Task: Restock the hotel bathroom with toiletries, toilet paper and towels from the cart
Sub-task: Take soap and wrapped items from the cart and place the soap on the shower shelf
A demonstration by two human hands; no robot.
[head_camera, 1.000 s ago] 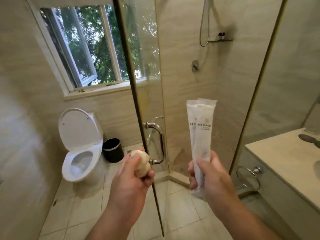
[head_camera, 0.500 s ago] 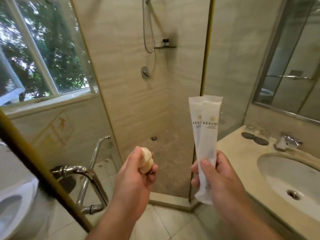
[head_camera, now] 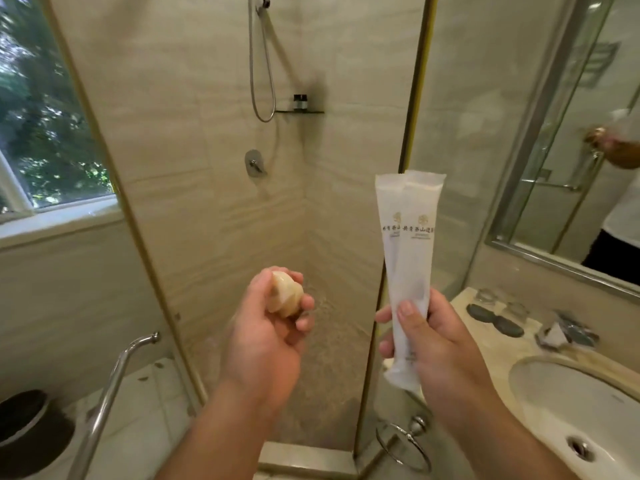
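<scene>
My left hand is closed around small cream-coloured wrapped soaps, held up in front of the open shower stall. My right hand grips two long white toiletry sachets upright by their lower ends, just left of the vanity counter. A small dark bottle stands on the wall shelf inside the shower. No cart, towels or toilet paper are in sight.
The glass shower door's handle is at lower left, a black bin beneath it. At right are a sink, tap, dark coasters with glasses, a towel ring and a mirror.
The view has swung right, from the toilet and window toward the shower stall and the vanity. Both hands keep the same hold on their items.
</scene>
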